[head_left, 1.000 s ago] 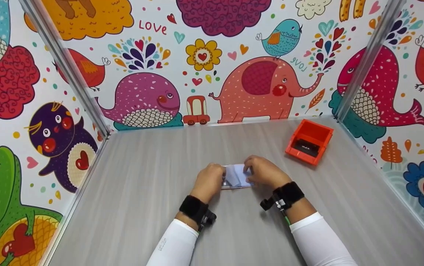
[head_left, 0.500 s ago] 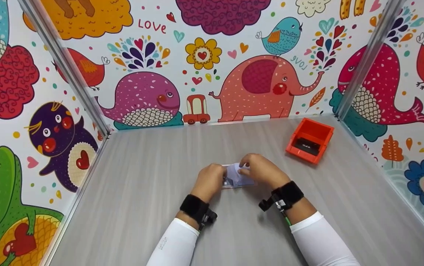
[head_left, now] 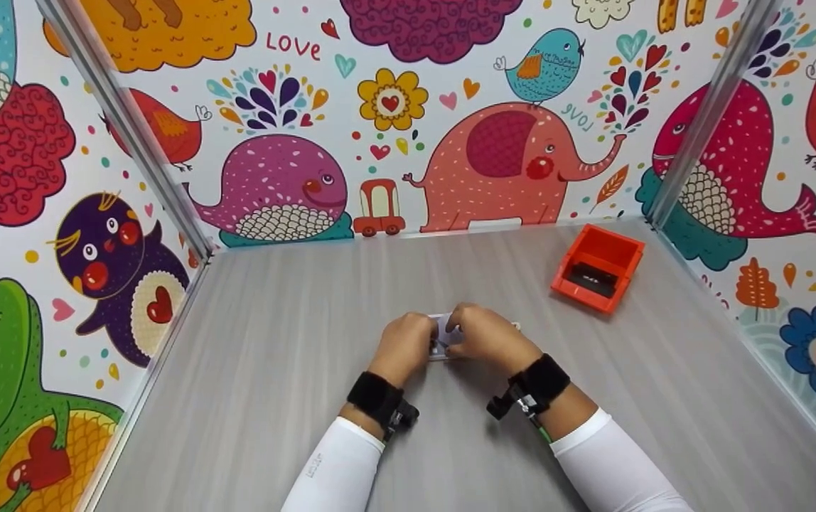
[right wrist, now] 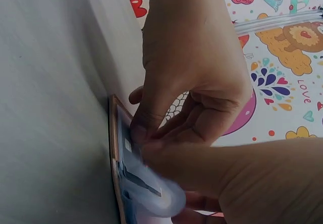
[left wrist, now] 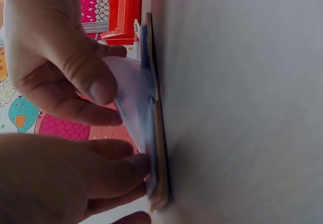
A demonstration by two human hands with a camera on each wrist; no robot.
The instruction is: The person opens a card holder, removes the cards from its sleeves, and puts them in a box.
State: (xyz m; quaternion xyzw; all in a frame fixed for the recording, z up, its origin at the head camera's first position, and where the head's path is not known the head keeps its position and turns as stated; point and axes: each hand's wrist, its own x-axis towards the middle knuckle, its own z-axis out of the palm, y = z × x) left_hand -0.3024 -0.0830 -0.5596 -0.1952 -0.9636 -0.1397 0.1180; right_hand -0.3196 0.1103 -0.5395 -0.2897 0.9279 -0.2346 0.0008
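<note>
A thin brown-edged card holder (left wrist: 159,153) lies opened on the table, with bluish clear plastic sleeves inside. My left hand (head_left: 402,345) holds its left end; the thumb presses on the inner face and the fingertips are at the edge. My right hand (head_left: 487,336) pinches a clear plastic sleeve (left wrist: 132,82) between thumb and fingers, and the sleeve stands lifted and bent off the cover. In the right wrist view the same sleeve (right wrist: 161,199) curves up beside dark pieces under the plastic. From the head view, the right hand hides most of the holder's right half.
A red-orange bin (head_left: 610,249) sits at the back right of the grey wood-grain table (head_left: 294,299), with a black flat item (head_left: 591,279) in it. Printed cartoon walls (head_left: 379,43) with metal corner posts surround the table. Both wrists wear black camera straps (head_left: 543,380).
My right hand has moved left across the card holder, bringing the lifted sleeve toward the left hand. The left hand has stayed on the left end.
</note>
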